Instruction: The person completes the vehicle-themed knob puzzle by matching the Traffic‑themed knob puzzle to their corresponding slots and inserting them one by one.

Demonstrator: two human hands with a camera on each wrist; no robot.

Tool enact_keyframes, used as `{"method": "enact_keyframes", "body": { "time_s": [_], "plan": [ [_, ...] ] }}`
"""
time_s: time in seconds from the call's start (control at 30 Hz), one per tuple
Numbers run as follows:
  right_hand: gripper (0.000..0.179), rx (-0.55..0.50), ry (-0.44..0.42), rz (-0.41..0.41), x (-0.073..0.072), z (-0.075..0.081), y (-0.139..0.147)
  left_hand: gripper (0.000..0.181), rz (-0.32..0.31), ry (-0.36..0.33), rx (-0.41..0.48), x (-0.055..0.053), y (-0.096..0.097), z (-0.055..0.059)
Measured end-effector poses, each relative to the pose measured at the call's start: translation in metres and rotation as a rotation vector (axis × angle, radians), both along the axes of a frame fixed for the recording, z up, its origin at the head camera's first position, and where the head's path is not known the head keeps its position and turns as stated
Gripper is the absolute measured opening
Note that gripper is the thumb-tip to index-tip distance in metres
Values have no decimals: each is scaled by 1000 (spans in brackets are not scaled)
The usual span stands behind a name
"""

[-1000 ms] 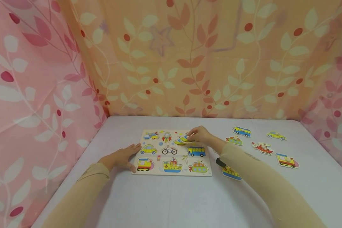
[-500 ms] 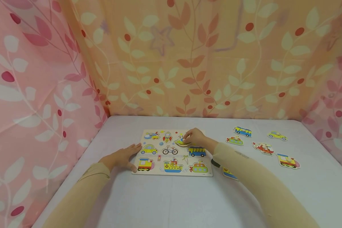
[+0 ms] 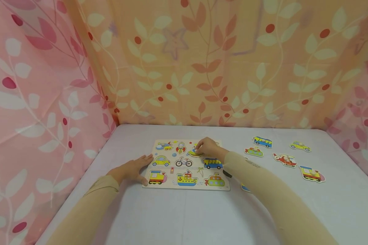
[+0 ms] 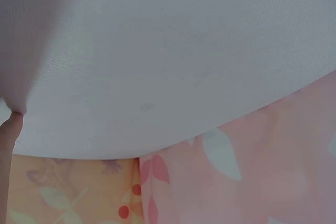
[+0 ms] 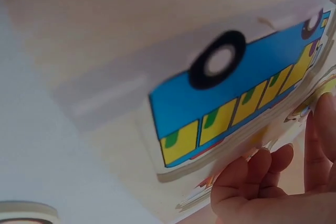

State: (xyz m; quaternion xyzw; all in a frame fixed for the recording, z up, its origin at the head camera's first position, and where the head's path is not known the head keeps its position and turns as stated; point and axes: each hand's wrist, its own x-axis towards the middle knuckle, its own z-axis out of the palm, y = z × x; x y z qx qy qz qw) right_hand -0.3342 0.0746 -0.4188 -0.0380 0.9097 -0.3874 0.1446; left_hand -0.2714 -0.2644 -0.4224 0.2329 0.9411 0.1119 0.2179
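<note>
My right hand (image 3: 209, 147) pinches the flying saucer puzzle piece (image 3: 195, 152), yellow-green with a blue top, at the upper right of the puzzle board (image 3: 175, 189). The piece overlaps its printed shape, and the fingers hide its right side. In the right wrist view, the curled fingers (image 5: 247, 174) show beside the board's bus picture (image 5: 226, 98). My left hand (image 3: 134, 169) rests at the board's left edge, fingers straight and spread. Beside the saucer are a knobbed rocket (image 3: 181, 148) and a plane (image 3: 164, 146) in the top row.
Right of the board lie loose pieces: a bus (image 3: 262, 142), a submarine (image 3: 254, 151), a car (image 3: 300, 146), a helicopter (image 3: 285, 160) and a train (image 3: 312, 174). A ship piece (image 3: 245, 187) is mostly hidden by the right sleeve (image 3: 257, 180). Patterned curtains (image 3: 184, 85) stand behind the table.
My right hand has brought the saucer piece down and slightly left, from tilted above its printed shape to lying over it. The left hand keeps its place.
</note>
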Motion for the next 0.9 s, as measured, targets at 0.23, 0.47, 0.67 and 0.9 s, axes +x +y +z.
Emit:
{"method": "enact_keyframes", "body": {
  "time_s": [0.23, 0.47, 0.67, 0.9],
  "plan": [
    [10, 79, 20, 2, 3, 3, -1, 111, 31, -13, 10, 2, 1, 2],
    [9, 86, 28, 6, 2, 3, -4, 110, 7, 0, 5, 2, 1, 5],
    [7, 131, 63, 17, 2, 1, -5, 109, -5, 0, 15, 1, 1, 3],
    [13, 86, 63, 32, 2, -1, 0, 110, -7, 13, 2, 0, -1, 0]
  ]
}}
